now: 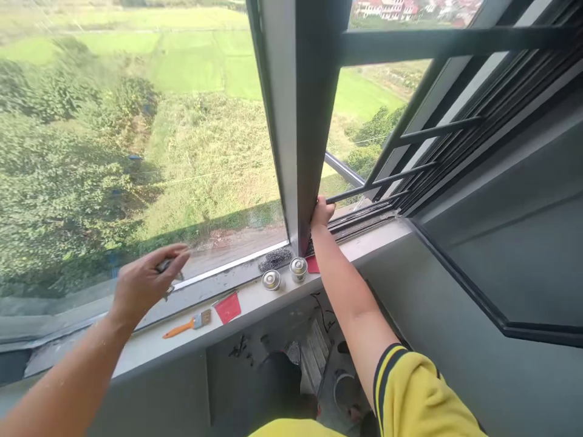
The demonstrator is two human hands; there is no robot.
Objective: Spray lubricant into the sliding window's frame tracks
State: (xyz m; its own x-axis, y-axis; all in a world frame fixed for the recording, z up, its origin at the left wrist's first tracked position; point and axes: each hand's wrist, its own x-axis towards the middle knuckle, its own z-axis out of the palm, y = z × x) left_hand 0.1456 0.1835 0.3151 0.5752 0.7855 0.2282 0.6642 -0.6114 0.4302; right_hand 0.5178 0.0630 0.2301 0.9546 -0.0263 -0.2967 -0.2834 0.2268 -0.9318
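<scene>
The window frame [304,121] is dark grey with a paler grey face, the bars [437,130] at 2 o'clock black. The sill [255,297] is off-white. On it, at 7 o'clock of the frame's foot: a brush [187,325] with orange handle and pale bristles, a red card [228,307], two silver cans [285,274]. The sleeve [423,394] at 5 o'clock is yellow with dark stripes at the cuff. Fields [191,60] outside are green
</scene>
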